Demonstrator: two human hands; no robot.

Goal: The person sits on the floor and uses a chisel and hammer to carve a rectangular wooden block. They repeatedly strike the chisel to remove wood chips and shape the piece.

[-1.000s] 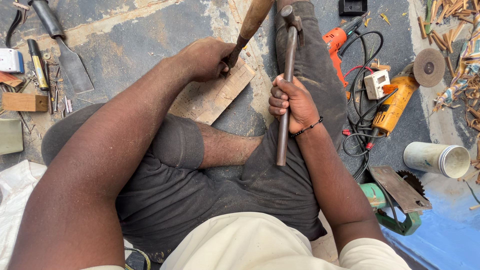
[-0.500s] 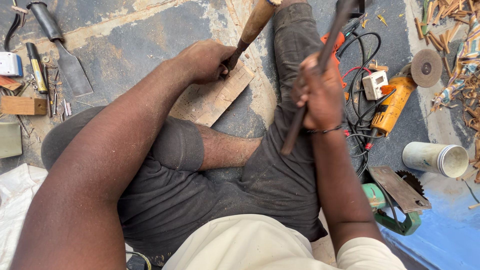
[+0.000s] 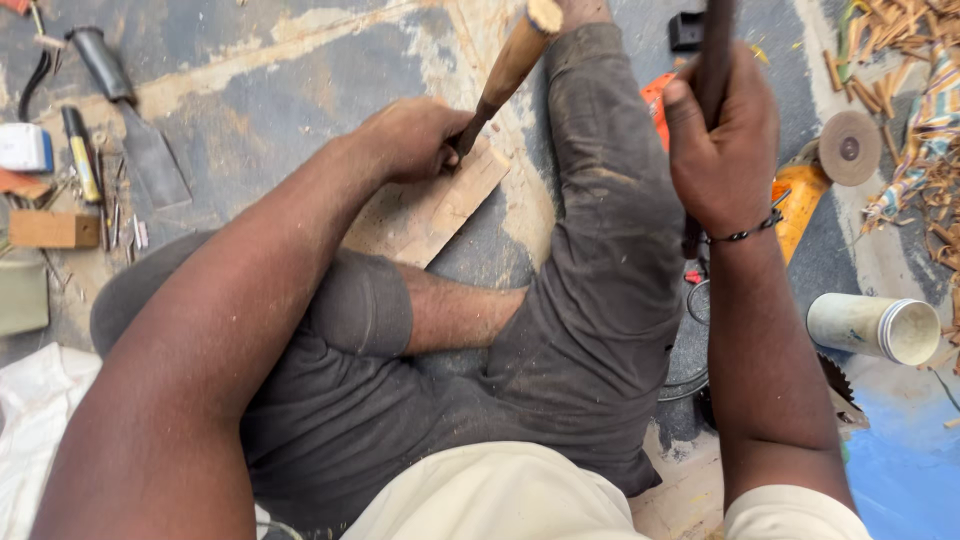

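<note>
Chisel (image 3: 505,75): you hold a wooden-handled chisel tilted, its pale tan handle rising toward the top edge and its dark metal shank running down into your fist. The butt end of the handle looks flat and lighter than the sides.
Left hand (image 3: 410,140): your fingers are curled tight round the chisel's shank, low down, knuckles resting on the board.
Board (image 3: 430,210): a flat, light wooden board lies on the floor between your knees, partly under your left hand and forearm; its near corner meets your bent left leg.
Hammer handle (image 3: 712,60): a dark straight shaft stands close to upright and leaves the view at the top; the head is out of frame.
Right hand (image 3: 722,150): your fist is wrapped firmly round the shaft, thumb up along it, a thin dark bracelet at the wrist.
Gap: the chisel's butt and the hammer shaft are well apart, with your right trouser leg (image 3: 600,200) between them.
Left margin: a putty knife (image 3: 130,130), a small wood block (image 3: 52,229) and loose nails lie near the edge, apart from the board.
Right margin: a grinding disc (image 3: 848,148), an orange power tool (image 3: 800,205), a white cylindrical container (image 3: 875,327) on its side and wood shavings (image 3: 920,170) crowd the floor just beside your right arm.
Open room: bare dusty floor lies above the board, between the putty knife and the chisel.
</note>
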